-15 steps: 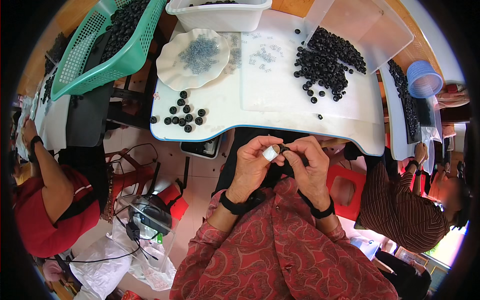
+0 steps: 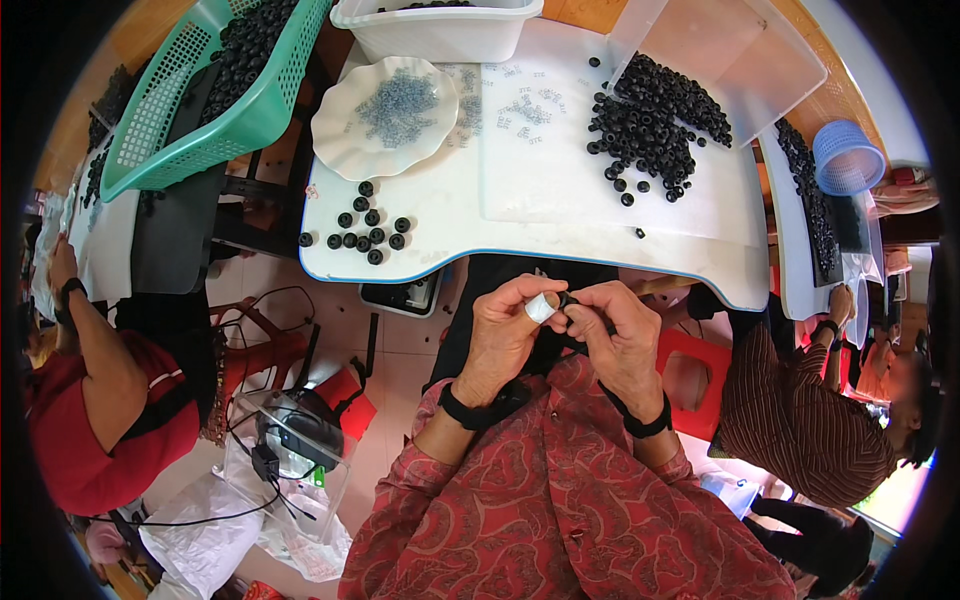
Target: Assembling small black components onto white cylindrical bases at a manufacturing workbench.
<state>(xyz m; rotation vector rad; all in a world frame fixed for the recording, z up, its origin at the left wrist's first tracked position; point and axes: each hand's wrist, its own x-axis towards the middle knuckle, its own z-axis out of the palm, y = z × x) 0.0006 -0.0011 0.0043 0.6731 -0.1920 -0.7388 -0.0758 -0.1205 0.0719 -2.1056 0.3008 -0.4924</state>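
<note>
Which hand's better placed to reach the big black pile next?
Right, probably: the right hand sits nearer the black pile, roughly below it in view; the left hand is farther left.

Head cam: left of worn fisheye pair, looking down from above left hand (image 2: 503, 335) and right hand (image 2: 622, 335), close range. Worktable (image 2: 560, 232) beyond them, shirt (image 2: 545, 490) on their near side; edges bow toward rim.
</note>
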